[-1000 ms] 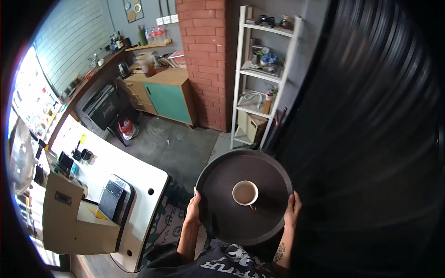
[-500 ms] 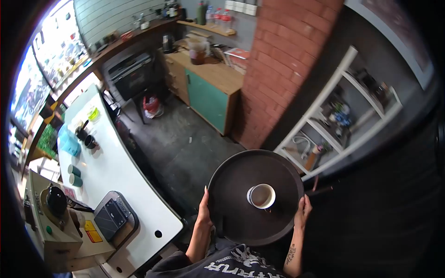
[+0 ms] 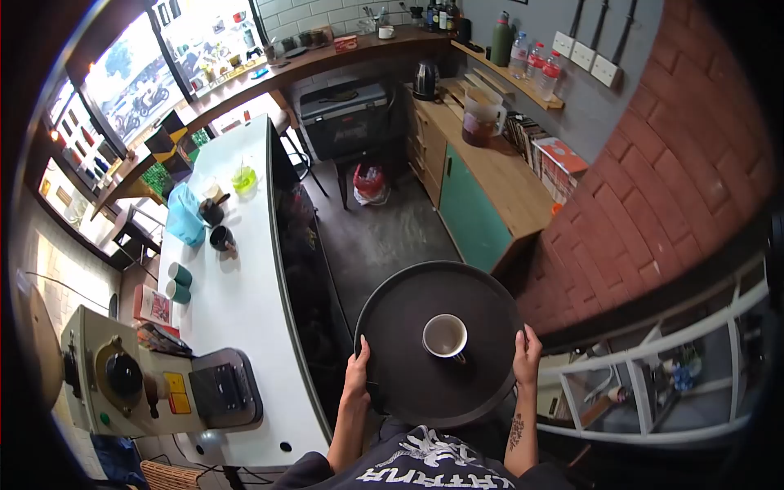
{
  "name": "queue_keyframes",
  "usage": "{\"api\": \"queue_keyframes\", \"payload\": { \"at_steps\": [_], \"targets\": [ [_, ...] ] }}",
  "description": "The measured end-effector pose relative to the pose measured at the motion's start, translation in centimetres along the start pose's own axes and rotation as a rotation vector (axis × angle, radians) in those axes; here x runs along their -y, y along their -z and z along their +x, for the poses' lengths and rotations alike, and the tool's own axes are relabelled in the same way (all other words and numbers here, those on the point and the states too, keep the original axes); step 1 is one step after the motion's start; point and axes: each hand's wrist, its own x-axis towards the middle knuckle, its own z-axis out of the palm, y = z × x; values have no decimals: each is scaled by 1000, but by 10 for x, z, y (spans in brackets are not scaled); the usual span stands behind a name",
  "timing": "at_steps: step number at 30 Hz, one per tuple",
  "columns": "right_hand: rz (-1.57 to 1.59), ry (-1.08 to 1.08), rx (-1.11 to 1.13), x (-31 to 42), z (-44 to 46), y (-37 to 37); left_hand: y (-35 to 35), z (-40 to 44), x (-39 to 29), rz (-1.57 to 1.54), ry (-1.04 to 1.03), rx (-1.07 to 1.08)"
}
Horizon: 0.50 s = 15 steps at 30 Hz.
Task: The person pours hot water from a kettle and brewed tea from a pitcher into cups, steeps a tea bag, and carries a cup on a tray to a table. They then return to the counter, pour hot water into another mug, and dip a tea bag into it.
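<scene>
A round dark serving tray [image 3: 408, 376] is held level in front of my body, one hand at each side. My left hand [image 3: 357, 371] grips its left rim, thumb on top and the other fingers hidden underneath. On the opposite rim my right hand [image 3: 527, 356] is closed the same way. Near the tray's middle stands a white cup [image 3: 446, 336], upright, its handle towards me. The inside of the cup looks greyish; I cannot tell how much it holds.
On my left runs a long white counter [image 3: 245, 327] with a scale [image 3: 222, 387], a beige machine [image 3: 122, 376], green cups [image 3: 178, 290] and a blue bag [image 3: 186, 214]. Ahead is a wooden cabinet [image 3: 482, 216] bearing a pitcher [image 3: 482, 117]. A brick wall [image 3: 645, 204] and white shelf [image 3: 653, 396] stand right.
My view has turned to the right, bringing the cabinet and brick wall more fully into sight. The tray stays in both hands with the cup on it, slightly left in view.
</scene>
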Motion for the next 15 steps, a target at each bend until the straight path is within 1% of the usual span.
{"api": "queue_keyframes", "payload": {
  "at_steps": [1, 3, 6, 8, 9, 11, 12, 13, 15],
  "targets": [
    [12, 4, 5, 1, 23, -8, -5, 23, -1, 2, -12, -6],
    [97, 55, 95, 11, 72, -21, -10, 83, 6, 78, -31, 61],
    [145, 26, 125, -6, 147, -35, -53, 142, -11, 103, -23, 79],
    [188, 14, 166, -17, 197, -43, -92, 169, -27, 77, -79, 78],
    [195, 11, 166, -24, 219, -48, -103, 188, -28, 47, -82, 92],
    [132, -77, 137, -23, 254, -51, -128, 211, -42, 65, -57, 96],
    [181, -130, 175, -21, 269, -49, -142, 223, -48, 57, -40, 83],
    [176, -130, 160, -25, 284, -52, -159, 235, -56, 49, -23, 75],
    [123, -181, 53, -41, 311, -56, -181, 274, -56, 60, -18, 83]
  ]
}}
